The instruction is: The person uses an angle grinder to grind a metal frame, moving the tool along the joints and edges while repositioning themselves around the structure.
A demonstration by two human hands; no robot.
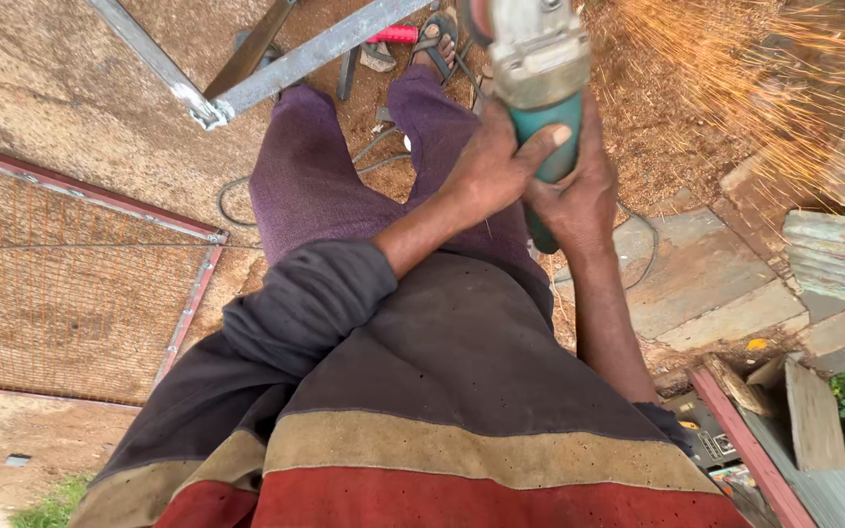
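Both hands are wrapped tight around the teal body of an angle grinder (540, 108): the left hand (489, 164) grips from one side with its thumb laid across the casing, the right hand (576, 191) clasps from the other. The grinder's long axis runs away from the person, grey gear head pointing forward. Sparks (735, 68) fan out right of the grinder. A grey metal frame (276, 68) lies to its left.
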